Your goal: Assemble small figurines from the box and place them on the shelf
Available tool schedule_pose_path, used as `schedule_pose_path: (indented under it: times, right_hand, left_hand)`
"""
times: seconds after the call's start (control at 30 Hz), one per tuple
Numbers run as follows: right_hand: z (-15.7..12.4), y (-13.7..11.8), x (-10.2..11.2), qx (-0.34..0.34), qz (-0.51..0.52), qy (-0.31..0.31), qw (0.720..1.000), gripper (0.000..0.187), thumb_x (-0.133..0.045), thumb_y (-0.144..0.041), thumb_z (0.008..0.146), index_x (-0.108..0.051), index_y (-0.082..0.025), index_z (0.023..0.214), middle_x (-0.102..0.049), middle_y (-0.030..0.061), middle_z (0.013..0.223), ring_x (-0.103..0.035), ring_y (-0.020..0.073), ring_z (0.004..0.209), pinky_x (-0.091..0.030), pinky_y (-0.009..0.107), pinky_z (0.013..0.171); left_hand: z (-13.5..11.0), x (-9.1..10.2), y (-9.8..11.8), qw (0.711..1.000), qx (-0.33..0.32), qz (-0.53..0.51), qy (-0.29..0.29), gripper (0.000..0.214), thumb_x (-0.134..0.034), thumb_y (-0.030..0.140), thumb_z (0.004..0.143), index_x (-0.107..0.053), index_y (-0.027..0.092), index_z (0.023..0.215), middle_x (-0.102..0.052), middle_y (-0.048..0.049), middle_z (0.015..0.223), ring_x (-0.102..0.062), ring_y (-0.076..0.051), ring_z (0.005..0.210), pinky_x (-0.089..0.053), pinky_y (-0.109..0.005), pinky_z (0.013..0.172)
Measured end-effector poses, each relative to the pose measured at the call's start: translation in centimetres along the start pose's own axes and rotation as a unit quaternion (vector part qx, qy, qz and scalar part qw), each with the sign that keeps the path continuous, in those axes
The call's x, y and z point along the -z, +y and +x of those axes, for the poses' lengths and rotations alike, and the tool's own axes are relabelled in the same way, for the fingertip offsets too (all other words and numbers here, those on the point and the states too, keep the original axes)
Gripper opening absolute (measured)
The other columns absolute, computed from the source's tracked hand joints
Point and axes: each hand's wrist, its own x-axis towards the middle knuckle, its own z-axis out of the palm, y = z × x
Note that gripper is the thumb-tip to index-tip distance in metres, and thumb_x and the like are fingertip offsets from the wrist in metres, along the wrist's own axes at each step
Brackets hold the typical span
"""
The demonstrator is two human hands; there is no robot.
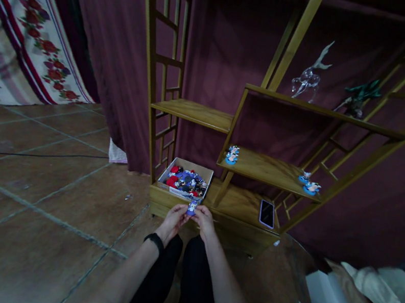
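Note:
My left hand (174,219) and my right hand (204,221) meet in front of my knees, both pinching a small blue figurine (192,207) between their fingertips. Just beyond them a white box (185,178) full of small figurines rests on the bottom board of a wooden shelf unit (193,113). More small blue figurines stand on the middle shelf, one group at its left end (232,155) and another at its right end (309,184). A black band circles my left wrist.
A phone (267,213) lies flat on the bottom board. A glass deer (308,77) and a dark green ornament (360,96) stand on the upper shelf. Maroon curtain behind, floral cloth (21,28) at left, tiled floor, white boxes and cloth (363,302) at right.

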Motion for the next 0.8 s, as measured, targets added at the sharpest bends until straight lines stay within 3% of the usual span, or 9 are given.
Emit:
schedule_pose_path:
  times: [0.33, 0.6, 0.8]
  right_hand:
    - [-0.8, -1.2, -0.3, 0.028, 0.001, -0.032, 0.999, 0.029, -0.072, -0.031, 0.055, -0.062, -0.018, 0.078, -0.067, 0.0046, 0.088, -0.061, 0.0179, 0.082, -0.047, 0.032, 0.076]
    - [-0.4, -0.8, 0.0, 0.104, -0.029, -0.027, 0.994, 0.018, -0.066, -0.028, 0.061, -0.06, -0.02, 0.075, -0.066, 0.0015, 0.086, -0.059, 0.0159, 0.08, -0.044, 0.026, 0.071]
    - [-0.5, -0.9, 0.1, 0.1, -0.04, -0.028, 0.994, 0.015, -0.064, -0.027, 0.062, -0.059, -0.02, 0.074, -0.066, 0.0024, 0.089, -0.059, 0.0168, 0.08, -0.044, 0.027, 0.072]
  left_hand:
    - [0.0, 0.4, 0.8, 1.0, 0.018, -0.005, 0.015, 0.032, -0.066, 0.007, 0.067, -0.059, 0.02, 0.095, -0.066, -0.0003, 0.072, -0.062, -0.009, 0.061, -0.05, -0.021, 0.064]
    - [-0.1, 0.3, 1.4, 0.998, 0.01, -0.019, -0.053, 0.03, -0.068, 0.004, 0.063, -0.063, 0.013, 0.091, -0.068, -0.0053, 0.079, -0.063, -0.012, 0.07, -0.049, -0.023, 0.071]
    - [0.0, 0.1, 1.3, 0.998, 0.007, -0.029, -0.055, 0.027, -0.069, 0.006, 0.063, -0.063, 0.013, 0.088, -0.068, -0.0058, 0.081, -0.062, -0.012, 0.072, -0.048, -0.023, 0.072]
